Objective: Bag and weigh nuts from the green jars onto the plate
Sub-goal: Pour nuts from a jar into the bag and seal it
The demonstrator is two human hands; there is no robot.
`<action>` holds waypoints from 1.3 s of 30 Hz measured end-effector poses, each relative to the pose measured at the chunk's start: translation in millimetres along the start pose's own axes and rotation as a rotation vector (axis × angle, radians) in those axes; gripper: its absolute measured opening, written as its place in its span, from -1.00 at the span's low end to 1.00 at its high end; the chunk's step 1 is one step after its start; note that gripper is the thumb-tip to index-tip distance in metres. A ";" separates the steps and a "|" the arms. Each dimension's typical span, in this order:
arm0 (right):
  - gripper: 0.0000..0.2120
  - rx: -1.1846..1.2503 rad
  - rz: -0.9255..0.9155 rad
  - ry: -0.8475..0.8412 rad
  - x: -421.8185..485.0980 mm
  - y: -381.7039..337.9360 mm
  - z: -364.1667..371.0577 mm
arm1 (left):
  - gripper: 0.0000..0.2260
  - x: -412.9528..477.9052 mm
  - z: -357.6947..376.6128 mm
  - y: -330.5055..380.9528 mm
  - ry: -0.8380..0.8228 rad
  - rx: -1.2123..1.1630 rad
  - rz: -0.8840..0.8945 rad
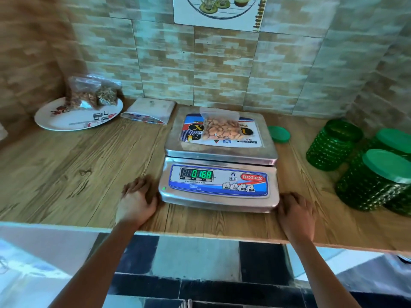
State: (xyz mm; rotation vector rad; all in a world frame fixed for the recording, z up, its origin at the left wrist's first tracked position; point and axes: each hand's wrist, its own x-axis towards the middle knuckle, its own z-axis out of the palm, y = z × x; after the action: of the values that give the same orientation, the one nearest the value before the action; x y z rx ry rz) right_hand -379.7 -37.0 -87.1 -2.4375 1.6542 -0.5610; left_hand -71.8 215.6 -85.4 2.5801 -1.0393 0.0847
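Centrally on the desk (77, 165) sits the scale (220, 190), reading 0.168. Three green jars (369, 192) stand at right, one open. The plate (66, 123), far left, carries two filled bags (91, 94). The left hand (138, 201) and right hand (297, 213) rest on the desk at the scale's front corners, fingers relaxed, holding nothing. A nut bag (222, 128) lies on the scale's pan, a lid (279, 134) just beside the scale.

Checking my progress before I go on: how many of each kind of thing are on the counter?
Bags of nuts: 3
Green jars: 3 in view
Loose green lid: 1
Plate: 1
Scale: 1
White packet: 1
Total: 10
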 end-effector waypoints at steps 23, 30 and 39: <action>-0.69 -0.028 -0.036 -0.013 1.5 2.4 -0.4 | -0.58 -2.4 -2.9 5.3 0.036 -0.028 -0.001; -0.68 0.015 -0.066 -0.033 3.1 0.6 -0.2 | -0.60 -2.7 -4.1 7.0 0.055 -0.037 -0.009; -0.50 -0.231 -0.091 -0.284 7.4 -2.8 -1.1 | -0.61 -2.8 -3.9 7.3 0.044 -0.025 -0.011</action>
State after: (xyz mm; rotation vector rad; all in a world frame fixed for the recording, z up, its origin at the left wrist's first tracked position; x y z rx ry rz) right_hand -375.2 -42.6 -83.5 -2.6125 1.5724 -0.0266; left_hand -78.5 214.0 -80.1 2.5493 -1.0037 0.1240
